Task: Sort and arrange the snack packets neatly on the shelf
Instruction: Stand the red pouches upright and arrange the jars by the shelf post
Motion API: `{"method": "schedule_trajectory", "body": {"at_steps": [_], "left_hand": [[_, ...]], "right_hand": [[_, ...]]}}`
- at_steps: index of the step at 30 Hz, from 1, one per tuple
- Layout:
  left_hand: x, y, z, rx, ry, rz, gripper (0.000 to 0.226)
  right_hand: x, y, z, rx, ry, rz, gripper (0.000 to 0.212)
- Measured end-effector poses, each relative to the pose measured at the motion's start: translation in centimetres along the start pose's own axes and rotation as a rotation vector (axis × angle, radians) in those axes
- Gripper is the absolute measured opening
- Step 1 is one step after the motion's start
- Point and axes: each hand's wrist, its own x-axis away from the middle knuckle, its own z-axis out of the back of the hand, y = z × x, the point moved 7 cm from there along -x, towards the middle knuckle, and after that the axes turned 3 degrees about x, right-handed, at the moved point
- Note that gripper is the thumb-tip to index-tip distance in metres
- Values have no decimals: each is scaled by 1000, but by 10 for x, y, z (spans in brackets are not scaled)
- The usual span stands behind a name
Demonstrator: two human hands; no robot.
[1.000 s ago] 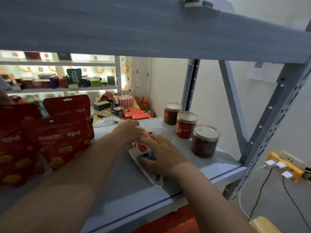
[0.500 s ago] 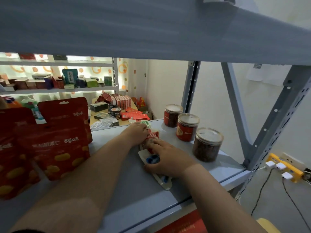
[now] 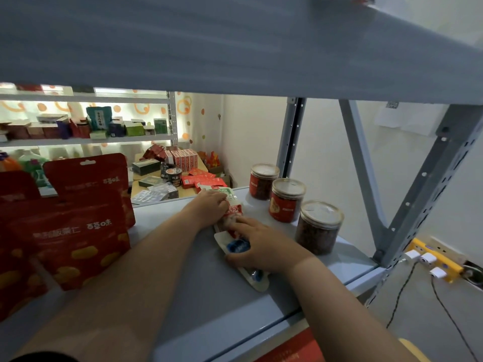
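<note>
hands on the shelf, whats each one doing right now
Left hand: fingers closed on the far end of the small snack packets.
Right hand: fingers spread, pressing flat on the white and blue packet, not gripping.

We cannot read the print on the white flat snack packet with blue markings; the right hand covers its middle. Beyond that packet, the left hand hides much of the small red-and-white packets. Left of it, the frame edge crops the red stand-up pouches. Distant boxes blur.
</note>
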Motion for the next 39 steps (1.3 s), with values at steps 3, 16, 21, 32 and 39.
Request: {"method": "schedule_trajectory", "body": {"at_steps": [3, 16, 21, 32, 39], "left_hand": [[5, 0, 1, 28, 51, -40, 42], [29, 1, -10, 16, 111, -79, 46], [32, 0, -12, 13, 97, -70, 49], [35, 2, -13, 15, 74, -73, 50], [36, 3, -13, 6, 90, -72, 62]], "right_hand": [[6, 0, 7, -49, 47, -14, 84], [72, 12, -7, 49, 126, -143, 84], [95, 7, -3, 118, 176, -132, 81], [92, -2, -2, 209, 172, -195, 80], [85, -9, -3, 274, 272, -190, 82]]}}
